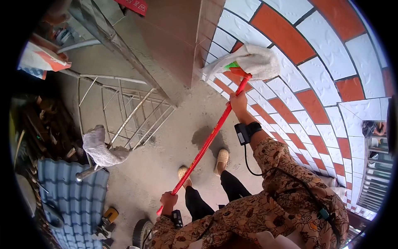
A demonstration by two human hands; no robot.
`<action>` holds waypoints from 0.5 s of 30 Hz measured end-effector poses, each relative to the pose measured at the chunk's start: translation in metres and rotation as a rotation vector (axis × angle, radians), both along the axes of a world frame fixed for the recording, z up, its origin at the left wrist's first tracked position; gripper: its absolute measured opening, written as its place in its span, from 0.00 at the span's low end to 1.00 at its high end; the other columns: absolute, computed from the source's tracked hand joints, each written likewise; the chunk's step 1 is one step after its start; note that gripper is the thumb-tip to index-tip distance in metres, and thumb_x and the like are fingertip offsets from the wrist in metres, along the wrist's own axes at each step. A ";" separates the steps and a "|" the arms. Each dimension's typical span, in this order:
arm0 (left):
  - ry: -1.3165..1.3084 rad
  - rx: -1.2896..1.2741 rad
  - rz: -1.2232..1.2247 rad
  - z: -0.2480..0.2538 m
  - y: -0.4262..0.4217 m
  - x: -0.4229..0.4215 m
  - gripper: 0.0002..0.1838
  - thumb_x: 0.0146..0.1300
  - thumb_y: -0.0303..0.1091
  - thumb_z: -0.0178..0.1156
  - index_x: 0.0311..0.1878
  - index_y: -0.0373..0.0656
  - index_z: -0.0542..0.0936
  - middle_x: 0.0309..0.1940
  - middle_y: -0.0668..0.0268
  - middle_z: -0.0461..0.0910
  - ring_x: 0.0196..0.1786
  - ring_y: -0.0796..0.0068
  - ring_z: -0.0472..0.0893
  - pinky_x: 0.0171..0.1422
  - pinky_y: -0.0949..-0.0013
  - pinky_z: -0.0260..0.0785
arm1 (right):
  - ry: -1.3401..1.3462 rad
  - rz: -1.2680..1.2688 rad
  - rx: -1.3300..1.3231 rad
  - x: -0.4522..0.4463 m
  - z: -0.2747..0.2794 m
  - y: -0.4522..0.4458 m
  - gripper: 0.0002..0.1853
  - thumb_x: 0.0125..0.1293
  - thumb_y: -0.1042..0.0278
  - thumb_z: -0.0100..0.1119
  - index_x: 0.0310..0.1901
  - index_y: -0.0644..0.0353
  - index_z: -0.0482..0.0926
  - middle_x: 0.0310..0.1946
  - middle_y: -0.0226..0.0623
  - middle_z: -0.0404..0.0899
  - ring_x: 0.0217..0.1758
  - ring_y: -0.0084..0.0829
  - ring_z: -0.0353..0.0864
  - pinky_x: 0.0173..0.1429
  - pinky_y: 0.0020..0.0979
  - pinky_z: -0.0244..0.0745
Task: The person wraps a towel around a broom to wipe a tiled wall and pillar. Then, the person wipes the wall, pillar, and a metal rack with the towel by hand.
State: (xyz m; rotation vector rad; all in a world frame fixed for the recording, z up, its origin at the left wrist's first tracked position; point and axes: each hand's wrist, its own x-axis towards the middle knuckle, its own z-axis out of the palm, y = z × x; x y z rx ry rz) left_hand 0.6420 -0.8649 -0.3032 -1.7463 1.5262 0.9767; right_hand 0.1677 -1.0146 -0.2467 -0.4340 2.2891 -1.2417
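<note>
A red-handled broom (210, 139) slants across the view, with a little green bristle showing at its head. A greyish-white cloth (260, 62) is draped over that head and lies against the tiled wall (309, 68). My right hand (238, 102) is wrapped round the handle just below the head. Near the handle's other end, low in the view, my left hand (168, 200) is closed round it too. Whether the cloth is tied on cannot be made out.
To the left stands a metal rack (124, 103) with another grey cloth (103, 147) over its bar. Blue corrugated sheets (74, 199) lie beside stacked wood (41, 124). A wheel (141, 232) is near my left side; a barred window (375, 178) is at right.
</note>
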 end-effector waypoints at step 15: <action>0.336 0.343 -0.377 0.003 -0.023 0.041 0.17 0.40 0.45 0.61 0.33 0.47 0.82 0.28 0.57 0.80 0.35 0.58 0.79 0.43 0.60 0.71 | 0.051 -0.438 -0.400 0.008 0.045 0.121 0.08 0.53 0.77 0.46 0.32 0.60 0.58 0.17 0.34 0.64 0.09 0.22 0.61 0.10 0.24 0.56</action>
